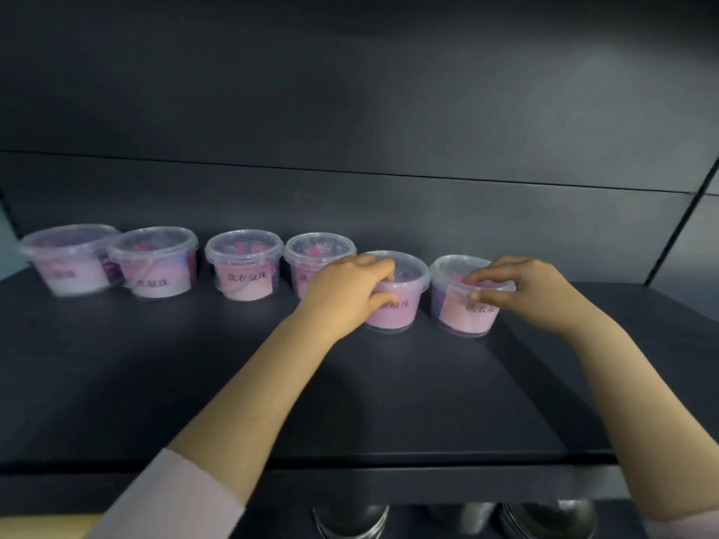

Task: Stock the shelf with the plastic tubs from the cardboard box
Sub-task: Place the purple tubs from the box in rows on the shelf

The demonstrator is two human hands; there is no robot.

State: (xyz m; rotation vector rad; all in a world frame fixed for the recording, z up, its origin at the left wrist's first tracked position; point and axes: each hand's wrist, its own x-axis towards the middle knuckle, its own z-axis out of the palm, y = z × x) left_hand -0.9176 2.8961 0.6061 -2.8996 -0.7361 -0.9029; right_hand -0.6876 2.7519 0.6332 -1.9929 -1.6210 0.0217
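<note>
Head view of the shelf point(233, 383) with six plastic tubs in a row, the two rightmost in hand.

Hazards, as judged from this pose:
- Tipping of the fifth tub point(393, 311) or sixth tub point(461, 313) on release, caused by fingers dragging the rim during withdrawal.
- Loosening of a lid, caused by a hold at the rim alone rather than round the wall.
- A knock to the fourth tub point(311, 258), just beside the left hand point(342, 295), pushing it toward the three tubs farther left point(155, 266).
- A ragged line, both held tubs standing nearer the front edge than the other four.

At the left hand: fingers point(383, 265) curled over the near-left part of the fifth tub's lid, thumb pressed to the front wall below the rim, gripping the tub between them.

At the right hand point(525, 293): fingertips point(472, 280) on the sixth tub's lid, thumb at the front of the rim, pinching its near-right edge; remaining fingers loosely curled behind.

Both tubs upright, apparently seated on the shelf, labels facing front. Metal vessels point(350, 519) on the level below.
</note>
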